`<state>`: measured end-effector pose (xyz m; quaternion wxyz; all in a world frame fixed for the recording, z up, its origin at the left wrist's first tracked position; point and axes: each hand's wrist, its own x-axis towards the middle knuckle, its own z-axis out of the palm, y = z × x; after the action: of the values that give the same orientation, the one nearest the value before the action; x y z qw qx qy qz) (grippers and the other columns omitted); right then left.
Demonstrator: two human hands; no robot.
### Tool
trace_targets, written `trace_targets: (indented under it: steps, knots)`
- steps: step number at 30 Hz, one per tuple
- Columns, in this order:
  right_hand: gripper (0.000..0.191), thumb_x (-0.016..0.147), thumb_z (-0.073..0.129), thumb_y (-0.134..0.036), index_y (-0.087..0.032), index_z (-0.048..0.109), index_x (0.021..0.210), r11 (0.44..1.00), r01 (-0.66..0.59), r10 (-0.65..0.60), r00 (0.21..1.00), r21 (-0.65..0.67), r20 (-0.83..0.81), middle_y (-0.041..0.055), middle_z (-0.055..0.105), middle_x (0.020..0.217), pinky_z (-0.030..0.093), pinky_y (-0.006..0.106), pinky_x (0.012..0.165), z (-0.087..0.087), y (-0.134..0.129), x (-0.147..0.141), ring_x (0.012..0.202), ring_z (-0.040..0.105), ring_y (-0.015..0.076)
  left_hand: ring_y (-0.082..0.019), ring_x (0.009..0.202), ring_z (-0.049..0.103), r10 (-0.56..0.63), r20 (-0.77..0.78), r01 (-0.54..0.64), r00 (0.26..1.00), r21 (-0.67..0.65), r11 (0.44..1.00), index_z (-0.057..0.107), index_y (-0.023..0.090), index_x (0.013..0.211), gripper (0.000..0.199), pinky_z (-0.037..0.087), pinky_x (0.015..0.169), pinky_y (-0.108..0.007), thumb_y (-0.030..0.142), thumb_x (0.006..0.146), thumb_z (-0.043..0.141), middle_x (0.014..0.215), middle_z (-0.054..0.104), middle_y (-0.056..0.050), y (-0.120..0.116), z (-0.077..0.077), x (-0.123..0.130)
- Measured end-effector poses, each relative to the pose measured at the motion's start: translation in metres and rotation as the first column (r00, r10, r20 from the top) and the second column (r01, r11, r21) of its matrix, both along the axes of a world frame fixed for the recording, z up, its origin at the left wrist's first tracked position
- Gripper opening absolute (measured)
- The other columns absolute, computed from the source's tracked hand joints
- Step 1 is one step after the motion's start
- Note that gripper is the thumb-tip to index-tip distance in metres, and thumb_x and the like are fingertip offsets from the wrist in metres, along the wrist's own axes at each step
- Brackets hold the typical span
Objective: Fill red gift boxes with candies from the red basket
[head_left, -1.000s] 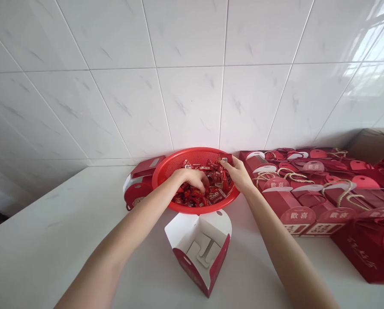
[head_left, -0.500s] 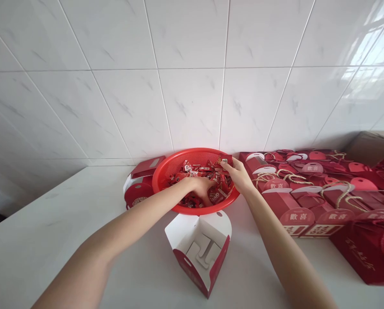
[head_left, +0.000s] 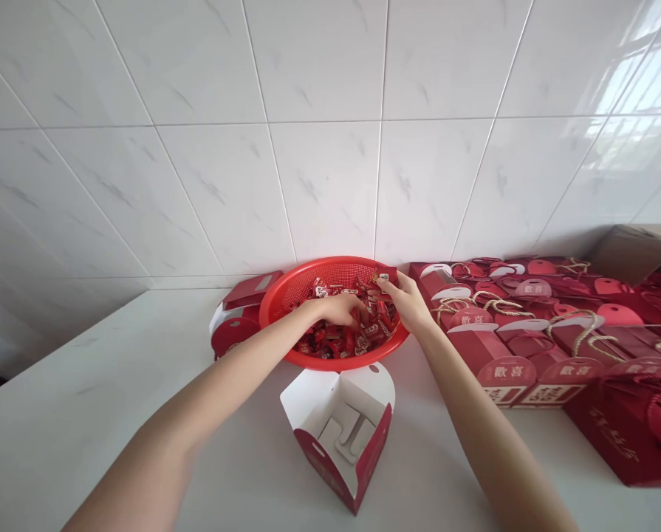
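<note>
Sweets [head_left: 375,334] in glossy red wrappers, inside red basket [head_left: 330,363] | right hand [head_left: 410,301] pinches red packet [head_left: 386,274] | left hand [head_left: 338,309] among sweets, grip I cannot tell | I read 歡喜 on handled boxes [head_left: 507,371]

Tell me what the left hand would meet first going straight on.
Likely the red packets close by the left hand, inside the red basket; depth there is unclear.

- The bare left hand [head_left: 338,309], sunk among the small glossy red-wrapped sweets [head_left: 346,344] half a second ago, has lifted and drawn back leftward, its fingers showing more.
- Below it, inside the wide red perforated plastic basket [head_left: 335,364], some sweets have shifted about.
</note>
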<state>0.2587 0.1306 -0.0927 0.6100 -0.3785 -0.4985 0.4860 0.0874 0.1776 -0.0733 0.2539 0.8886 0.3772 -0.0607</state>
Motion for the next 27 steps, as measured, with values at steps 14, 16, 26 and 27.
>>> trace_targets:
  steps: [14, 16, 26, 27]
  knots:
    - [0.034, 0.064, 0.081, -0.046, -0.021, 0.067, 0.084, 1.0, -0.013, 0.012, 0.999, -0.014, -0.033, 0.004, 0.077, 0.087, 0.059, 0.037, 0.077, 0.003, -0.001, 0.0, 0.079, 0.073, 0.0236, -0.024, 0.125, 0.059, 0.209, 0.196, -0.238, 0.958, 0.141, 0.961, 0.067, 0.019, 0.124, 0.061, 0.045, 0.104, -0.031, -0.002, 0.071, 0.047, 0.135, 0.065, -0.008, 0.013, 0.005, -0.014]
    - [0.036, 0.063, 0.081, -0.047, -0.021, 0.067, 0.083, 1.0, -0.011, 0.011, 0.999, -0.013, -0.031, 0.004, 0.077, 0.087, 0.06, 0.037, 0.077, 0.004, -0.001, -0.001, 0.079, 0.073, 0.0237, -0.025, 0.122, 0.061, 0.193, 0.208, -0.229, 0.959, 0.165, 0.959, 0.07, 0.02, 0.12, 0.053, 0.046, 0.102, -0.031, 0.003, 0.073, 0.053, 0.131, 0.067, -0.008, 0.008, 0.01, -0.012]
    - [0.031, 0.066, 0.08, -0.044, -0.021, 0.068, 0.084, 1.0, 0.01, -0.011, 0.999, -0.025, -0.033, 0.004, 0.076, 0.087, 0.059, 0.037, 0.074, 0.001, 0.001, 0.001, 0.075, 0.072, 0.0228, -0.034, 0.089, 0.069, -0.066, -0.302, 0.056, 0.951, -0.04, 0.998, 0.072, 0.023, 0.105, 0.055, 0.052, 0.072, -0.036, 0.034, 0.052, 0.084, 0.1, 0.076, -0.009, -0.031, 0.014, 0.017]
    - [0.032, 0.066, 0.08, -0.044, -0.021, 0.067, 0.085, 1.0, 0.01, -0.01, 0.999, -0.024, -0.035, 0.0037, 0.076, 0.086, 0.059, 0.036, 0.074, 0.001, 0.001, 0.001, 0.075, 0.072, 0.0225, -0.034, 0.087, 0.069, -0.061, -0.305, 0.048, 0.95, -0.053, 0.997, 0.071, 0.023, 0.104, 0.054, 0.052, 0.072, -0.036, 0.035, 0.053, 0.084, 0.098, 0.076, -0.009, -0.031, 0.013, 0.018]
